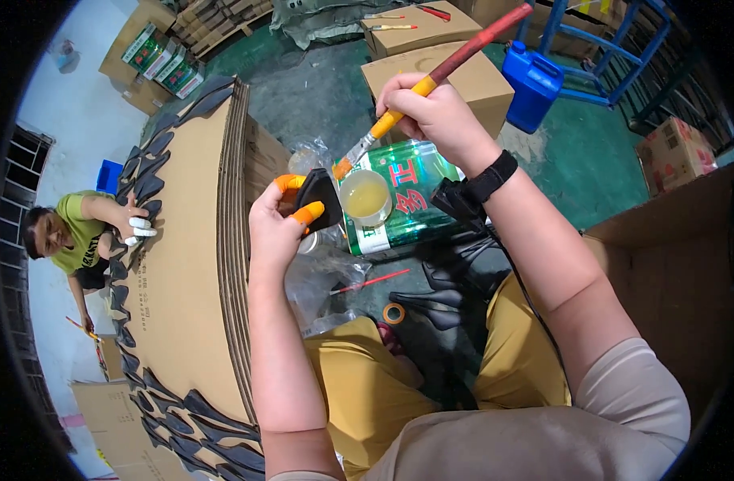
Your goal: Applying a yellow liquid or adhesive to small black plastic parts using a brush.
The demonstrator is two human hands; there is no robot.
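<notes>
My left hand pinches a flat, curved black piece between thumb and fingers; orange covers sit on its fingertips. In my right hand is a paintbrush with a yellow and red handle, slanting down to the left. Its bristles are by the black piece's upper right edge; whether they touch I cannot tell. Just below the bristles, a round tub of yellowish liquid rests on a green tin lying flat. A black strap wraps my right wrist.
Left, a cardboard stack carries many black pieces along its edges; a co-worker reaches over its far side. Boxes and a blue jug stand ahead. A tape roll, red-handled brush and black pieces lie below.
</notes>
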